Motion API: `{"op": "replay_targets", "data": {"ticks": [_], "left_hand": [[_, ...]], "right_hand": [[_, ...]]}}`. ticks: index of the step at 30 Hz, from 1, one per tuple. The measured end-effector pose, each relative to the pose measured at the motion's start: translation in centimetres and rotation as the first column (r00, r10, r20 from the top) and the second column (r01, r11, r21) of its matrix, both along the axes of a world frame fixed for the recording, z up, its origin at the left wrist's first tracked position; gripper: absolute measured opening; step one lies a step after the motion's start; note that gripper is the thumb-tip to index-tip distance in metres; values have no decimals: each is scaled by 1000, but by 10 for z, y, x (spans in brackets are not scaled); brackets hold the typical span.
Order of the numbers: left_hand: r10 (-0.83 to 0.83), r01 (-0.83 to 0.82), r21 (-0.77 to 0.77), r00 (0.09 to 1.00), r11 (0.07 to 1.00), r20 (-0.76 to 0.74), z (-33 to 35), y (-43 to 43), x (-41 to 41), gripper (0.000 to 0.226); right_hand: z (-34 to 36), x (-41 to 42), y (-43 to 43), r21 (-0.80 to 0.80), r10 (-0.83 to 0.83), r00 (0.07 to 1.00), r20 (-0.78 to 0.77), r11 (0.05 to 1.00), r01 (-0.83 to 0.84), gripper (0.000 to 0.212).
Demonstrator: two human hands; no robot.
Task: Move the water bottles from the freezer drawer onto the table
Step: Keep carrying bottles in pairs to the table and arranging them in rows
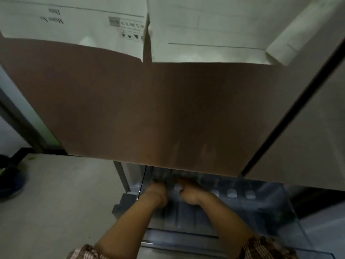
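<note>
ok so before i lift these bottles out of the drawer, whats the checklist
1. Freezer drawer pulled out: ok, it stands open below the brown door panel.
2. Right hand grip: ok, it looks curled round the white-capped bottle.
3. Left hand grip: cannot tell, its fingertips are blurred at the panel's lower edge.
4. Room above the hands: not ok, the panel overhangs them, so a straight lift may hit it.
5. Three more bottles: ok, their white caps sit in a row to the right, apart from both hands.
6. Table to set them on: cannot tell, it is not in view.
</note>
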State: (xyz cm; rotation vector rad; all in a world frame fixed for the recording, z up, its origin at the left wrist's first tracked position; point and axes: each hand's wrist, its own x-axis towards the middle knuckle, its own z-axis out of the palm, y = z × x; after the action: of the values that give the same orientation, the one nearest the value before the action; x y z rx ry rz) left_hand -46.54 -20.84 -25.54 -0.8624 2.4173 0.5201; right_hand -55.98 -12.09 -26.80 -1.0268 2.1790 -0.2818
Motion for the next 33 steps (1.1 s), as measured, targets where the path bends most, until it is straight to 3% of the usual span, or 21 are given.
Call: {"op": "replay_targets", "data": {"ticks": [6,11,14,19,23,27,30,33], "left_hand": [[-61,53,89,993,995,97,5,3,2,47],[-85,72,97,988,993,131,8,3,5,47],[-65,65,72,998,995,-7,18,3,7,49],[-76,42,-118,950,992,-302,46,3,24,33],[-58,-4,-135,889,991,-453,58,15,46,28],[-55,-75,-179,778,981,-626,67,25,60,33],[-41,-144,-202,709,969,-704,73,25,74,34],[-14,-161,-162,666,974,-746,78,30,94,32]], "right_hand": [[0,-2,12,62,76,995,61,995,-80,43],[4,1,18,114,84,996,28,990,-87,53],[16,2,23,24,118,992,37,993,-119,52],[43,8,42,-164,44,999,5,986,-43,62],[61,20,64,-286,-46,973,-226,958,-21,49],[79,36,77,-338,29,879,-477,916,-214,35],[89,52,83,-340,87,822,-563,882,-327,29],[101,64,92,-361,49,805,-592,876,-319,33]]}}
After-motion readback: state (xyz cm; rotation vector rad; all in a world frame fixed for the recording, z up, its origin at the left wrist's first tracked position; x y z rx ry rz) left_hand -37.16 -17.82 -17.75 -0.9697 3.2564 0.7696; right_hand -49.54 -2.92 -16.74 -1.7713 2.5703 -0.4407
